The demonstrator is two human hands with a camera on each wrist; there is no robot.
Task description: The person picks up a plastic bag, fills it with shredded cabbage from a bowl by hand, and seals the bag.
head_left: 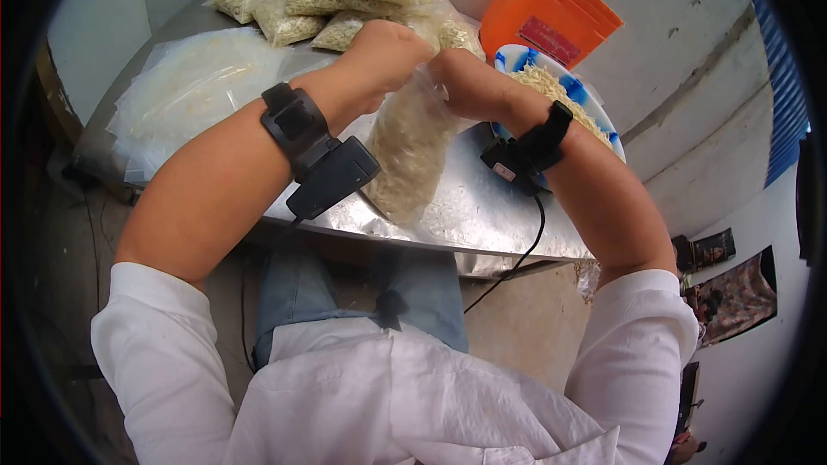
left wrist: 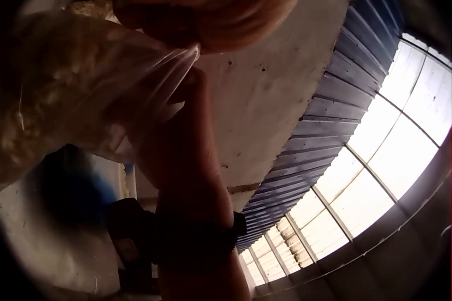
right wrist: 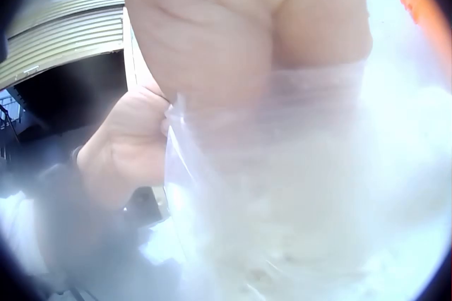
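Note:
A clear plastic bag [head_left: 407, 159] of pale shredded food hangs upright over the front of the metal table. My left hand [head_left: 379, 60] grips one top corner of it, fingers curled. At the opposite top corner my right hand [head_left: 469, 86] pinches the plastic. In the left wrist view the bag's top edge is drawn into folds between the left hand [left wrist: 205, 1] and the right hand [left wrist: 180, 124]. The right wrist view has the bag's upper part [right wrist: 304, 131] below the right hand [right wrist: 212, 26], with the left hand [right wrist: 131, 139] at its far corner.
Several filled bags [head_left: 301, 9] are piled at the table's back. Flat clear bags [head_left: 198, 90] lie stacked at left. On the right stand a blue-and-white basin [head_left: 506, 56] of pale shreds [head_left: 547, 86] and an orange container [head_left: 551, 9]. The metal table's [head_left: 482, 207] front edge is near the person's legs.

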